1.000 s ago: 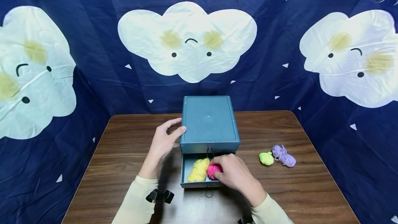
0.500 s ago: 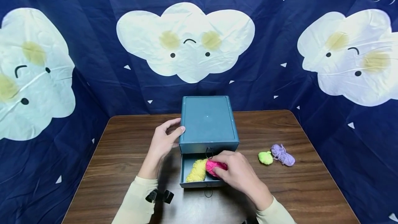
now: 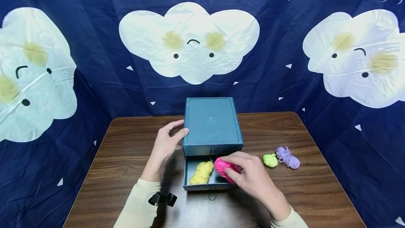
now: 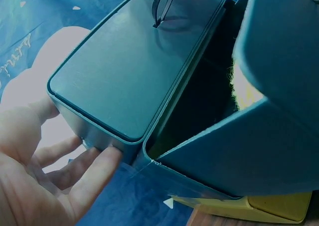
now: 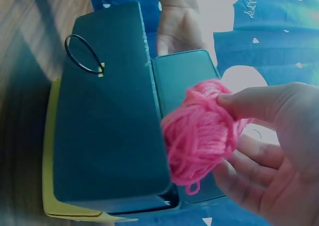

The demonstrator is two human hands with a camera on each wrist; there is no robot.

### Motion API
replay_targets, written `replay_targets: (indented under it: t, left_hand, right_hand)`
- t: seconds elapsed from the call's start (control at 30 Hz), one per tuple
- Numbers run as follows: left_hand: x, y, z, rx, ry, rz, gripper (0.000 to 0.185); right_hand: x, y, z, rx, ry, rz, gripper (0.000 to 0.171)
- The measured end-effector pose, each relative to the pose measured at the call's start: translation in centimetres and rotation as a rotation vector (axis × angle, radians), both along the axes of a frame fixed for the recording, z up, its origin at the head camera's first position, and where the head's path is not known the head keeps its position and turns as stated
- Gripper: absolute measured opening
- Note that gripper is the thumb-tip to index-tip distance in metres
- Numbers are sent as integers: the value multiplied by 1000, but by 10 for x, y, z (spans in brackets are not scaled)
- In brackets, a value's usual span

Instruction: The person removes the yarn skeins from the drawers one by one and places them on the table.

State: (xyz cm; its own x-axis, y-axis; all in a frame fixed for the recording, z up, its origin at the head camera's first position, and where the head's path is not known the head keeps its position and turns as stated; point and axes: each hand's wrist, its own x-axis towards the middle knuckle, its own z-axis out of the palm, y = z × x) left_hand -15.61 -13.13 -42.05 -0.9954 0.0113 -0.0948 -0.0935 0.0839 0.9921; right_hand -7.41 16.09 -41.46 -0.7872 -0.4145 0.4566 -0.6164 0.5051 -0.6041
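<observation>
My right hand (image 3: 254,175) pinches a bright pink yarn ball (image 5: 202,133) between thumb and fingers, over the right side of the pulled-out drawer (image 3: 190,177). A yellow yarn skein (image 3: 201,173) lies in the drawer's left part. The drawer belongs to a teal drawer box (image 3: 212,122) with black ring pulls. My left hand (image 3: 166,141) rests against the box's left side, thumb at the top edge and fingers spread along the wall. In the left wrist view, the fingertips (image 4: 112,153) touch that side wall.
To the right on the wooden table (image 3: 133,147) lie a small lime-green yarn ball (image 3: 270,160) and a purple yarn skein (image 3: 288,157). A yellow part (image 5: 51,186) shows beneath the teal drawer. A blue cloth with clouds hangs behind the table.
My right hand has drawn the pink yarn ball to the right, away from the yellow skein, and it now shows more fully. The left hand stays against the box.
</observation>
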Motion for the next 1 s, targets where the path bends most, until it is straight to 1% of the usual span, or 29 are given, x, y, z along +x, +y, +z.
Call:
replay_targets:
  t: [0.1, 0.27, 0.47, 0.6, 0.77, 0.87, 1.0]
  left_hand:
    - [0, 0, 0, 0, -2, 0, 48]
    - [1, -1, 1, -8, -5, -4, 50]
    - [2, -1, 1, -16, -4, -8, 51]
    - [2, 0, 1, -24, 2, -4, 51]
    - [3, 0, 0, -25, 3, 2, 50]
    - [2, 0, 0, -24, 1, 5, 49]
    - [1, 0, 0, -25, 2, 4, 50]
  right_hand:
    - [3, 4, 5, -26, 22, 11, 29]
    - [7, 12, 11, -23, 17, -28, 31]
    - [7, 26, 9, -7, 58, -82, 31]
    - [5, 36, 7, 25, 78, -120, 31]
    - [1, 46, -1, 66, 88, -157, 30]
    - [-4, 52, -12, 78, 91, -190, 30]
    - [-12, 60, -28, 107, 69, -253, 31]
